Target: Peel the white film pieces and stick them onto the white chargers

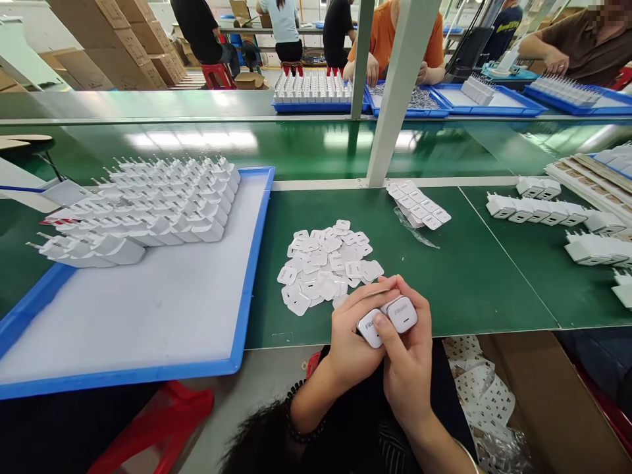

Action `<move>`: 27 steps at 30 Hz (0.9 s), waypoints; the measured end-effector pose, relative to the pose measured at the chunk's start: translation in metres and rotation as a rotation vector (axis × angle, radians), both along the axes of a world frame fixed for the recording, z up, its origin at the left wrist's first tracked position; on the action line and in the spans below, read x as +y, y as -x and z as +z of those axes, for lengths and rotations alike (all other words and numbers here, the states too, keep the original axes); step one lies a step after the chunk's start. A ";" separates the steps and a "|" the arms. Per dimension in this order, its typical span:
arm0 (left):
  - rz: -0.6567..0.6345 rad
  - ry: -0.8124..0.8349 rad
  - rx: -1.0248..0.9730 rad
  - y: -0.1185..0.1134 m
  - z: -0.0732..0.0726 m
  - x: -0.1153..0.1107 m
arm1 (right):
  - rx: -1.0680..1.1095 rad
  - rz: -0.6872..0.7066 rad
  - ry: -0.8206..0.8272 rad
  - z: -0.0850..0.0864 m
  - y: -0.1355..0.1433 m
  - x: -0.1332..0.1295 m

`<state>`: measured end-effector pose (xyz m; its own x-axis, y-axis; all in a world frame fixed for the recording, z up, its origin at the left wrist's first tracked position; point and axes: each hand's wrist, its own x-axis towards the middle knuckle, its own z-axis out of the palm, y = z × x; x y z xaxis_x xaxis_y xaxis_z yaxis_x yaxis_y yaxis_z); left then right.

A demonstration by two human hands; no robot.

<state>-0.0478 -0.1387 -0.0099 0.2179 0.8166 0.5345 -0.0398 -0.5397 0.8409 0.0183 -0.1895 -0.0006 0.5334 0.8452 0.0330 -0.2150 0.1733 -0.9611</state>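
Head view: left hand (pixel 353 332) and right hand (pixel 412 349) curled round two white blocks (pixel 405 315) at near desk (pixel 474 283) edge, right thumb on one face. Probably a face-pressing step; next calls for even pressure.

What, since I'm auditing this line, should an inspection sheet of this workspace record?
Surface: green worktop; blue-rimmed tray at left holding pronged white chargers.
Work items: two white charger pieces in hand; loose pile of slotted white faceplates.
Clutter: clear plastic film by a sheet of white squares.
Hands: left hand and right hand hold both charger pieces, right thumb on one.
Cables: nothing seen.
Surroundings: co-workers at the opposite bench; stacked cardboard boxes; red stool.
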 end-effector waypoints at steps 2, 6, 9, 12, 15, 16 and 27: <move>-0.006 0.052 -0.013 0.000 0.002 0.000 | -0.025 0.084 -0.023 -0.003 -0.005 -0.003; -0.035 0.103 -0.025 -0.001 0.003 0.002 | -0.033 0.187 -0.020 -0.007 -0.012 -0.004; -0.016 0.092 -0.024 -0.004 0.000 0.004 | -0.070 0.104 -0.002 -0.008 -0.009 0.002; 0.047 0.099 -0.035 -0.004 -0.001 -0.001 | -0.081 0.120 -0.039 -0.010 -0.006 0.008; 0.074 0.058 0.011 0.011 0.010 -0.011 | -0.005 0.259 -0.153 -0.013 -0.011 0.007; 0.073 0.013 0.072 0.022 0.017 -0.014 | 0.026 0.300 -0.183 -0.013 -0.015 0.006; 0.503 -0.624 1.260 0.181 0.097 0.077 | 0.046 0.226 -0.204 -0.023 -0.086 -0.015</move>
<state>-0.2292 -0.0614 0.0873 0.5626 0.6611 0.4964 0.8126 -0.5526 -0.1851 0.1038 -0.2042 -0.0232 0.3375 0.9211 0.1942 -0.3124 0.3042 -0.8999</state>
